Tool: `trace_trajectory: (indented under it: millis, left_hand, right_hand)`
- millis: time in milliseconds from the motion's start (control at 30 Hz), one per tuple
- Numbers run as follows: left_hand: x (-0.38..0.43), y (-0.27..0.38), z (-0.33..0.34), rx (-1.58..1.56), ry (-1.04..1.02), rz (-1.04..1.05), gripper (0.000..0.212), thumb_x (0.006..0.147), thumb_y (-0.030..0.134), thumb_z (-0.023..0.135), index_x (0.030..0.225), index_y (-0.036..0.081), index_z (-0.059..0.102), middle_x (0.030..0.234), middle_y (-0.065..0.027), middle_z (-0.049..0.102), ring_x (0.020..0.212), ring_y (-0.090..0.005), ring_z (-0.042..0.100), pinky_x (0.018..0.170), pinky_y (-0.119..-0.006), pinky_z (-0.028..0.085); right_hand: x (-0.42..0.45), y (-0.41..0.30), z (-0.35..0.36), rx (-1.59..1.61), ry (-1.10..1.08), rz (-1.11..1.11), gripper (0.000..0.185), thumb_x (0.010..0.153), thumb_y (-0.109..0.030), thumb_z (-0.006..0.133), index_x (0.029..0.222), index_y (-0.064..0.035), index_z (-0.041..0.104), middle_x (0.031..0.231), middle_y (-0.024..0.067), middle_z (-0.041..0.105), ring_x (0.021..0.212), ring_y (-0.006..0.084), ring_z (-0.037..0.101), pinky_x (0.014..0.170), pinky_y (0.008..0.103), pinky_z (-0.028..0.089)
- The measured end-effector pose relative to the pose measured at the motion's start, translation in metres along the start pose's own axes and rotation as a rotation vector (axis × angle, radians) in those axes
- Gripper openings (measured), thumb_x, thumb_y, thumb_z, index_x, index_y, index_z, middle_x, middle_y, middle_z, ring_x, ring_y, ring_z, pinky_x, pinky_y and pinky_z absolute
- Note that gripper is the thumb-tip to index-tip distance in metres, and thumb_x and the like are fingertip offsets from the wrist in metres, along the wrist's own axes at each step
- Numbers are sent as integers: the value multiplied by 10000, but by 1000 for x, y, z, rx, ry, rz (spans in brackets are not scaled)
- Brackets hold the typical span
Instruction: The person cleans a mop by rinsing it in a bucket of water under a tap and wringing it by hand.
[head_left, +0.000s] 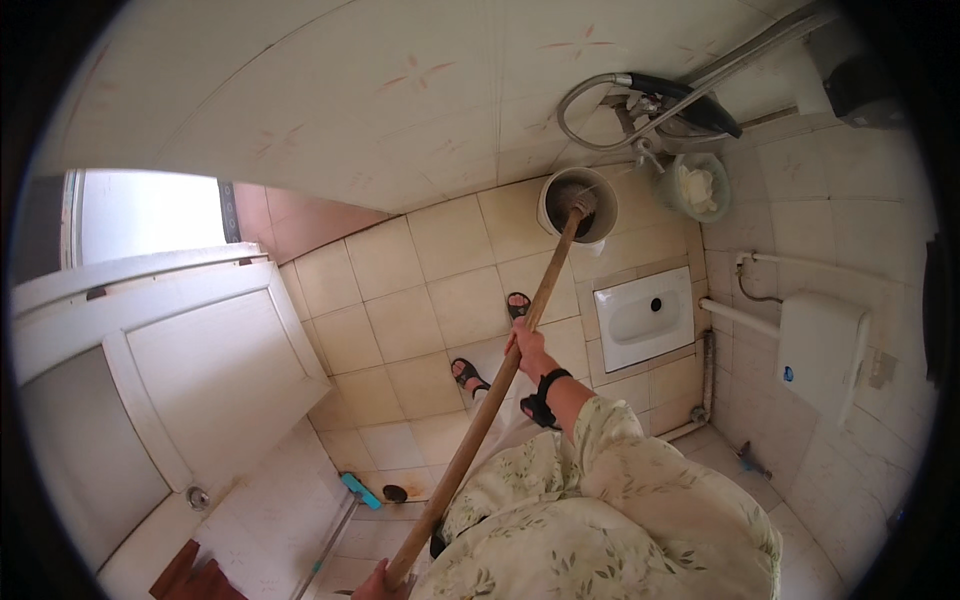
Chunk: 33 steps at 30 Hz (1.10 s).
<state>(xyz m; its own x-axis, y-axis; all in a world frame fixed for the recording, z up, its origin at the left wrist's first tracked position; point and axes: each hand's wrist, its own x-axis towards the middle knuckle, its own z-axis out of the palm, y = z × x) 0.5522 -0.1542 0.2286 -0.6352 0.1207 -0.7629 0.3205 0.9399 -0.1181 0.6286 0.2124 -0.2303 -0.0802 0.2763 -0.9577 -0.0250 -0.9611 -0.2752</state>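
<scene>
A long wooden mop handle (480, 424) runs slantwise from the lower left up to a white bucket (607, 187). The grey mop head (581, 196) sits inside that bucket, over its dark interior; how deep it reaches I cannot tell. My right hand (527, 343) grips the handle around its middle, with a black band on the wrist. Near the bottom edge of the view, my left hand (381, 583) is closed around the handle's upper end and is partly cut off.
A squat toilet (637, 330) is set in the tiled floor (405, 315) right of my feet. Beyond the bucket stand a lined bin (716, 196) and a wall tap (646, 150) with a hose. At left are a white door (217, 367) and a blue-headed floor tool (361, 491).
</scene>
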Motion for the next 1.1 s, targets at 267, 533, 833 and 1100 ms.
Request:
trace_trajectory:
  millis: [267, 533, 833, 1100]
  left_hand:
    - [13, -161, 76, -11, 93, 100, 287, 833, 163, 577, 1112, 115, 622, 799, -170, 636, 724, -364, 618, 633, -450, 498]
    - [47, -257, 137, 78, 305, 337, 60, 826, 127, 602, 828, 70, 621, 598, -114, 570, 495, -294, 555, 445, -377, 424]
    - [87, -303, 170, -32, 393, 375, 72, 779, 155, 652, 786, 104, 601, 559, -115, 533, 490, -318, 532, 455, -413, 412]
    - [125, -334, 191, -82, 441, 418, 193, 670, 93, 653, 862, 97, 630, 611, -131, 581, 576, -342, 586, 517, -430, 468]
  right_hand:
    - [-89, 62, -8, 83, -111, 150, 131, 769, -121, 551, 708, -30, 480, 611, 130, 498, 553, 269, 520, 563, 412, 475]
    - [-154, 100, -4, 130, -118, 80, 138, 811, -125, 563, 726, -66, 471, 639, 77, 482, 565, 227, 498, 574, 397, 474]
    - [-179, 118, -5, 158, -150, -20, 115, 827, -116, 563, 761, -82, 475, 649, 49, 480, 563, 201, 494, 579, 386, 471]
    - [-188, 119, 7, 165, -172, -96, 104, 813, -100, 541, 736, -77, 475, 639, 50, 484, 572, 206, 501, 589, 397, 472]
